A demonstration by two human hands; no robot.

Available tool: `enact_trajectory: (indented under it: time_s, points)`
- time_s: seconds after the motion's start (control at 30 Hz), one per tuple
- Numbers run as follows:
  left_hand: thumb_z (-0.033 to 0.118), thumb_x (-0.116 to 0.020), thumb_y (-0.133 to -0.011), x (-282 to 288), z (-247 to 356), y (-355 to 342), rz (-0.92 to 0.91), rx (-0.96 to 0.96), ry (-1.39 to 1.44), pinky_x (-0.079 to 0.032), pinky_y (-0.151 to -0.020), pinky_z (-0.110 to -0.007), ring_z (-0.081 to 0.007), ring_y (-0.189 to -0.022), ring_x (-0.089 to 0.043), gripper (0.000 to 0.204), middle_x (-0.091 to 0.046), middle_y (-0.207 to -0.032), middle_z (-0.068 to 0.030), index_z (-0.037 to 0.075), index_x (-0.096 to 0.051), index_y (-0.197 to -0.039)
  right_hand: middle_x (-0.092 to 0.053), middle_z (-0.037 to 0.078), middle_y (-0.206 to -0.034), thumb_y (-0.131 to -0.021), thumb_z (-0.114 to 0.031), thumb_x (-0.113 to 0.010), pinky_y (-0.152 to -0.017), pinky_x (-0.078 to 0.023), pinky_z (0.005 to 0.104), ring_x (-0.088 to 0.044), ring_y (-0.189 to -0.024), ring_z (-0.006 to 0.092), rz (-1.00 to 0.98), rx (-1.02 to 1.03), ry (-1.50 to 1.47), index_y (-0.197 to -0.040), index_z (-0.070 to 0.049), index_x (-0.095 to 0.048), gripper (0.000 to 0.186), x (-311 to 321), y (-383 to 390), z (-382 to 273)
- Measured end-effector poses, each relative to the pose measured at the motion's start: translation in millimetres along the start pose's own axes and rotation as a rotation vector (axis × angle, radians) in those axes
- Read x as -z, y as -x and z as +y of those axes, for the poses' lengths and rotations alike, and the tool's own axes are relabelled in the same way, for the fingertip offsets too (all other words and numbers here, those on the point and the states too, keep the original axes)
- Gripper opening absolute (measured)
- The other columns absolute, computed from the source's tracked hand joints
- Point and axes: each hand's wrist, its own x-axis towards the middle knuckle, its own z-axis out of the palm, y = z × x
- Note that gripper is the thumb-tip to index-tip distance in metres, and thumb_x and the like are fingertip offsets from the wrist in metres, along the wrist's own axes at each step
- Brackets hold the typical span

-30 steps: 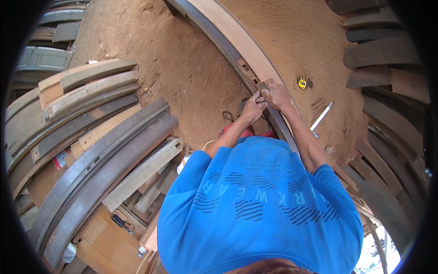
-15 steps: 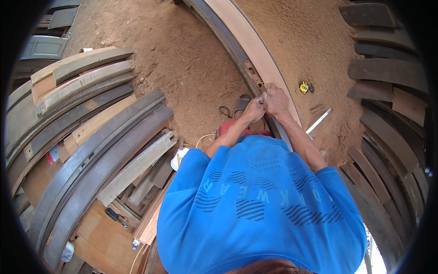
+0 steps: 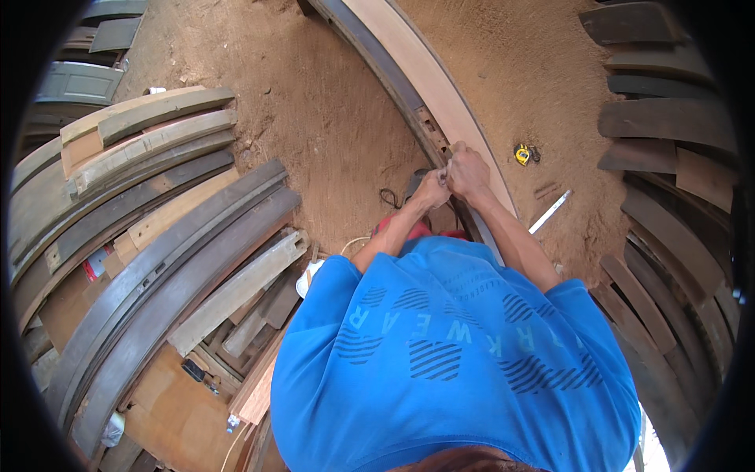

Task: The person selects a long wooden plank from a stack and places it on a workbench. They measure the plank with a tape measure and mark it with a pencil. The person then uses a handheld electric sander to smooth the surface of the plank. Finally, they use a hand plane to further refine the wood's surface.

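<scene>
A long wooden beam (image 3: 377,67) crosses the upper middle, with a grey-brown face, a paler wide strip (image 3: 429,67) along its right side, and small rectangular slots (image 3: 428,124) cut into it. Just past those slots, both hands work over the wood. My left hand (image 3: 432,189) is closed, its fingertips meeting the other hand at the beam's left edge. My right hand (image 3: 469,171) is curled with bent fingers, resting on or just above the beam. Whatever sits between the fingers is too small and covered to make out.
Sawdust covers the ground. Right of the beam lie a yellow tape measure (image 3: 522,154) and a thin white ruler-like strip (image 3: 550,212). Stacked old timbers (image 3: 157,259) fill the left, and more dark boards (image 3: 668,118) line the right. A white round container (image 3: 308,275) stands by my left elbow.
Both hands stay together at the same part of the beam, shifting very slightly up and left. The view has tilted a little; nothing has been picked up or put down.
</scene>
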Motion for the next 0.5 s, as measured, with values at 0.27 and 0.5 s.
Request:
enact_trajectory:
  time_s: [0.27, 0.5]
  points:
    - [0.021, -0.064, -0.092, -10.9, -20.7, 5.0, 0.26, -0.122, 0.155, -0.05, -0.079, -0.029, -0.0167, -0.082, -0.061, 0.051, -0.065, -0.102, -0.0073, 0.0, -0.047, -0.134, -0.063, 0.032, -0.108, -0.083, -0.022, -0.058, -0.083, -0.05, 0.0482, -0.062, -0.103, 0.0406, -0.099, -0.056, -0.085, -0.111, 0.005, -0.055, 0.039, 35.3, 6.0, 7.2]
    - [0.02, -0.068, -0.09, 0.1, 46.5, 57.5, -0.111, -0.128, 0.582, -0.053, -0.078, -0.032, -0.0172, -0.092, -0.061, 0.051, -0.062, -0.104, -0.0079, 0.001, -0.047, -0.132, -0.067, 0.02, -0.104, -0.087, -0.018, -0.062, -0.085, -0.05, 0.0388, -0.065, -0.097, 0.0272, 0.126, 0.15, -0.999, -0.12, 0.005, -0.055, 0.041, 53.5, 73.9, 45.8]
